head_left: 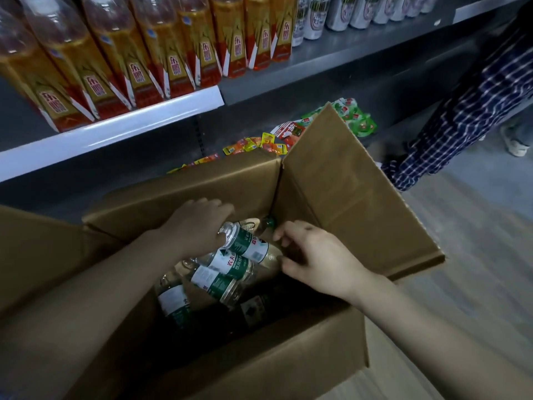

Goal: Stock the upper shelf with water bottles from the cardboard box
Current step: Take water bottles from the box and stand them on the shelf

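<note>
An open cardboard box [340,197] stands on the floor below me with several clear water bottles lying inside, each with a green and white label. Both my hands reach into it. My left hand [199,223] grips the end of the topmost water bottle [248,245], which lies tilted across the others. My right hand [314,255] curls its fingers round the other end of that same bottle. More bottles [222,274] lie beneath, partly in shadow. The shelf [115,131] runs across above the box.
Orange drink bottles [144,59] fill the left of the shelf and white cans [346,10] its right. Snack packets [259,144] lie on the bottom shelf behind the box. A person in a plaid shirt [467,111] stands at the right on the wooden floor [476,284].
</note>
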Tool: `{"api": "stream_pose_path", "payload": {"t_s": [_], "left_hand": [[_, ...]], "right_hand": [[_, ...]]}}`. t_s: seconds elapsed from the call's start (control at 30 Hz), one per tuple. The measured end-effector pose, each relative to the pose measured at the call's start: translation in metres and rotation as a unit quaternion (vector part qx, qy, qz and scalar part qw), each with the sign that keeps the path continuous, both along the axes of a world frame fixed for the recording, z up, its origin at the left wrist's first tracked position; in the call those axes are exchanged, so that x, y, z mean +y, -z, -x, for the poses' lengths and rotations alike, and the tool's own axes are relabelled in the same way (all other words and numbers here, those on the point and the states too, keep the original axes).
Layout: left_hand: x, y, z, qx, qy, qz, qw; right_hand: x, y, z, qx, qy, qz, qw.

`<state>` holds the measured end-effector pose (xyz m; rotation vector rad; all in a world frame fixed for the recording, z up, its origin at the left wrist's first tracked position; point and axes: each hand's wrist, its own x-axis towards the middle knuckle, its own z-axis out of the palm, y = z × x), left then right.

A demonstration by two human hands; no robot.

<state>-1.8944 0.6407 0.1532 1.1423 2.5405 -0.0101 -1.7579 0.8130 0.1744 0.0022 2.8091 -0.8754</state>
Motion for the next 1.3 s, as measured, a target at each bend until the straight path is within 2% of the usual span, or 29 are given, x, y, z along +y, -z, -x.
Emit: {"api": "stream_pose_path", "payload": {"t_s": [0.2, 0.6, 1.0, 1.13, 1.23, 1.3], "left_hand": [[0.016, 0.041, 0.008, 0.001, 0.031, 0.019, 0.999], [0.039, 0.115, 0.02, -0.006, 0.074, 0.042, 0.996], [0.06, 0.164, 0.019, -0.021, 0.113, 0.069, 0.991], [0.059, 0.179, 0.02, -0.032, 0.108, 0.052, 0.992], [0.061, 0.189, 0.015, -0.01, 0.115, -0.001, 0.993], [0.059, 0.201, 0.019, -0.048, 0.087, -0.001, 0.995]], "right_hand": [[-0.003, 0.034, -0.001, -0.022, -0.045, -0.027, 0.998], [-0.005, 0.076, -0.003, 0.023, -0.114, -0.014, 0.993], [-0.001, 0.095, 0.01, 0.026, -0.099, -0.018, 0.995], [0.001, 0.099, 0.011, 0.033, -0.09, -0.014, 0.995], [0.005, 0.101, 0.013, 0.033, -0.083, -0.007, 0.996], [0.006, 0.101, 0.014, 0.033, -0.077, 0.004, 0.996]]}}
